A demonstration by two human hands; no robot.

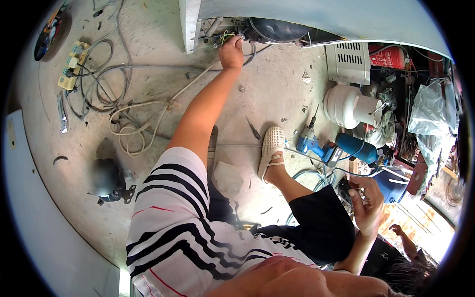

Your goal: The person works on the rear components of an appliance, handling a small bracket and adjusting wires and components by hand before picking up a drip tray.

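My left hand [231,52] reaches forward into the open base of a large pale cabinet [307,11]. Its fingers are closed beside thin yellow-green wires [225,36]; what lies between them is too small to tell. Just right of that hand sits a rounded black compressor [278,29]. My right hand [368,204] is raised by my right knee, fingers curled together around something small and partly hidden. A second black compressor [106,179] with a metal bracket rests on the floor at the left.
Coiled cables [136,129] and a yellowish power strip [74,65] lie at left. A screwdriver [253,128] is near my sandal [272,148]. Right of it are a blue cordless drill [309,141], a white gas cylinder [344,106] and a blue cylinder [357,148]. Another person's hand [397,229] shows lower right.
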